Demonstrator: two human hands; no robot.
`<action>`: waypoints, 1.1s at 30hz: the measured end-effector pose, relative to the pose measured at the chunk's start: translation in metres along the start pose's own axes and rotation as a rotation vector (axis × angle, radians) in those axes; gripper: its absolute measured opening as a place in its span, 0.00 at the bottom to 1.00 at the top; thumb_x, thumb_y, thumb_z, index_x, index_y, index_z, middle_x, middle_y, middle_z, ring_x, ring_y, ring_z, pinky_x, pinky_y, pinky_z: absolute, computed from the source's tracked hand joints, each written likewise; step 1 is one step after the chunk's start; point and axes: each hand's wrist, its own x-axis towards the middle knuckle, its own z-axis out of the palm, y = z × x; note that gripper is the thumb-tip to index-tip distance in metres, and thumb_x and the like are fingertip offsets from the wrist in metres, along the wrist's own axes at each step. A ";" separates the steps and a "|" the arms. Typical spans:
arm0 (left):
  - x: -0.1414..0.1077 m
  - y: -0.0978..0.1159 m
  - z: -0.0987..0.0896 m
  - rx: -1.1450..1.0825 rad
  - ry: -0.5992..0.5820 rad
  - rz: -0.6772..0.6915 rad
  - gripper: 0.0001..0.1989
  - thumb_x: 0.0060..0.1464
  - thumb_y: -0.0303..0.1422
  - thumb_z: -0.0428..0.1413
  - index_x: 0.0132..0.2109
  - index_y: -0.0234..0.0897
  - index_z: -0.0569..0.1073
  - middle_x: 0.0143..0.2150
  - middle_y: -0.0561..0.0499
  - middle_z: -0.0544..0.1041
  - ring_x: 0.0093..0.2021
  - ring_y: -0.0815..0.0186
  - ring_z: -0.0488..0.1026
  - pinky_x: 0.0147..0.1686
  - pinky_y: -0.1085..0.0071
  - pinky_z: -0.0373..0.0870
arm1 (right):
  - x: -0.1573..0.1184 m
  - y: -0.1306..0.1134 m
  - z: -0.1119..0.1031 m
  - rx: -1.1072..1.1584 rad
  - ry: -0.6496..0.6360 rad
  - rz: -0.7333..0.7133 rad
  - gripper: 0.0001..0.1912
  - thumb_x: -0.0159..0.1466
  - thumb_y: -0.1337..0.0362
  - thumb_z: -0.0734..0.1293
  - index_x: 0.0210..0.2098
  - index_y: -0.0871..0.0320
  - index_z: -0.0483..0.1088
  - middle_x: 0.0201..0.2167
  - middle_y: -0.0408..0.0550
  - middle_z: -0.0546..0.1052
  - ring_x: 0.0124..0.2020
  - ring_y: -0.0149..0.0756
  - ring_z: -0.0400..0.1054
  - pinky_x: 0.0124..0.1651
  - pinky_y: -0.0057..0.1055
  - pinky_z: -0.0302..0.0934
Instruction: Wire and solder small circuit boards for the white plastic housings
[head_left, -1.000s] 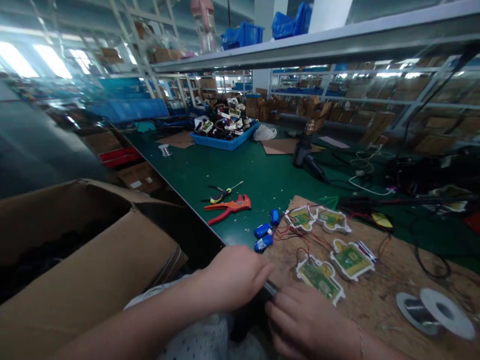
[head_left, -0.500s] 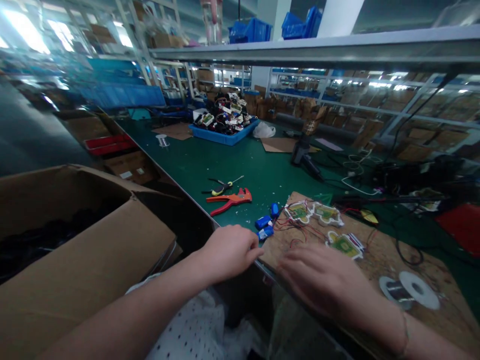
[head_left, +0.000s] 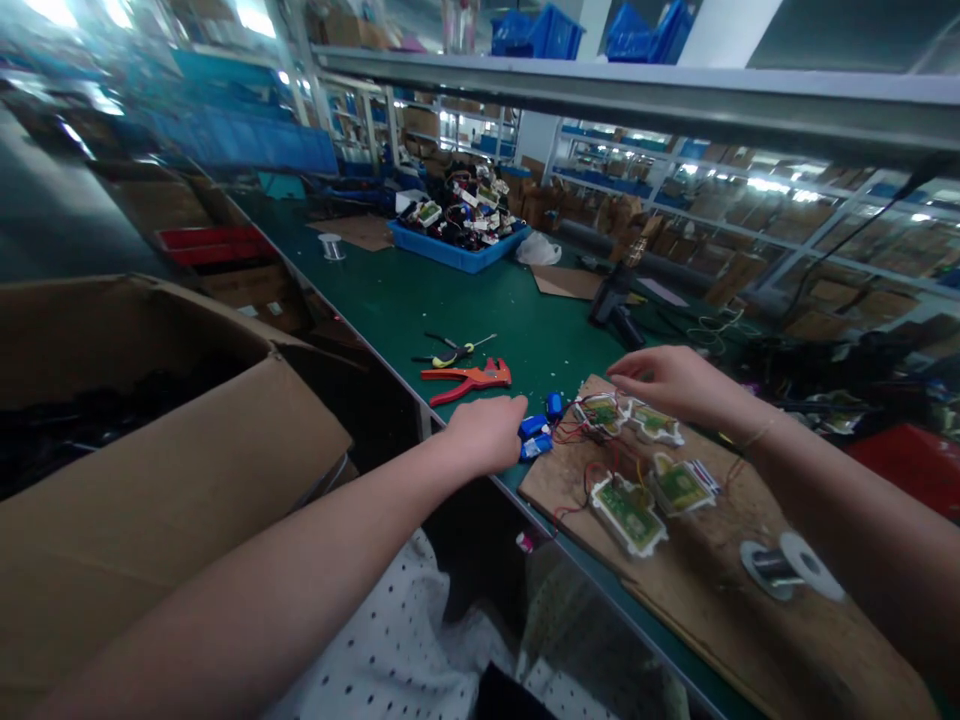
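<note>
My left hand (head_left: 487, 432) is closed at the table's front edge, its fingertips against the blue battery packs (head_left: 535, 446); what lies inside its fingers is hidden. My right hand (head_left: 671, 378) hovers over the far edge of the brown board (head_left: 551, 485), fingers apart and with nothing visible in them. Several green circuit boards in white-edged cases, among them the nearest circuit board (head_left: 628, 515), lie below it with red and black wires. A small pink-and-white connector (head_left: 525, 542) hangs over the front edge.
Red-handled wire strippers (head_left: 471, 380) and yellow-black pliers (head_left: 454, 354) lie left of the packs. A solder spool (head_left: 787, 568) is on the board. Behind are a hot-air gun (head_left: 616, 300) and a heaped blue tray (head_left: 461, 258). An open carton (head_left: 172, 470) stands at left.
My right hand has risen from the board's front edge to its far side, uncovering a circuit board. My left hand has shifted forward to the blue battery packs. The view has tilted down slightly.
</note>
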 end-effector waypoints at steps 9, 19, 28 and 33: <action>0.042 -0.021 0.023 -0.043 -0.069 0.044 0.19 0.64 0.38 0.57 0.58 0.35 0.70 0.56 0.42 0.73 0.51 0.57 0.74 0.49 0.54 0.75 | -0.020 -0.054 0.064 0.051 -0.062 -0.236 0.13 0.63 0.55 0.69 0.44 0.52 0.78 0.40 0.49 0.79 0.42 0.41 0.73 0.43 0.35 0.65; 0.050 -0.022 0.031 -0.049 -0.069 -0.011 0.17 0.64 0.38 0.57 0.56 0.35 0.71 0.54 0.43 0.74 0.49 0.59 0.75 0.48 0.57 0.76 | -0.044 -0.049 0.092 0.067 -0.034 -0.326 0.07 0.64 0.65 0.66 0.38 0.52 0.77 0.47 0.52 0.75 0.49 0.44 0.68 0.52 0.43 0.60; 0.048 -0.021 0.018 -0.134 0.156 0.007 0.13 0.63 0.37 0.57 0.52 0.35 0.72 0.47 0.46 0.76 0.45 0.61 0.75 0.45 0.59 0.75 | -0.045 -0.053 0.074 0.212 -0.043 -0.112 0.14 0.69 0.53 0.61 0.42 0.52 0.74 0.33 0.45 0.80 0.32 0.38 0.73 0.35 0.34 0.63; 0.038 -0.011 0.001 -0.219 0.273 0.093 0.10 0.58 0.30 0.57 0.47 0.41 0.70 0.40 0.51 0.79 0.41 0.62 0.77 0.40 0.67 0.73 | -0.035 -0.051 0.084 0.226 0.184 -0.002 0.22 0.67 0.48 0.63 0.53 0.57 0.68 0.47 0.57 0.78 0.48 0.50 0.73 0.48 0.43 0.65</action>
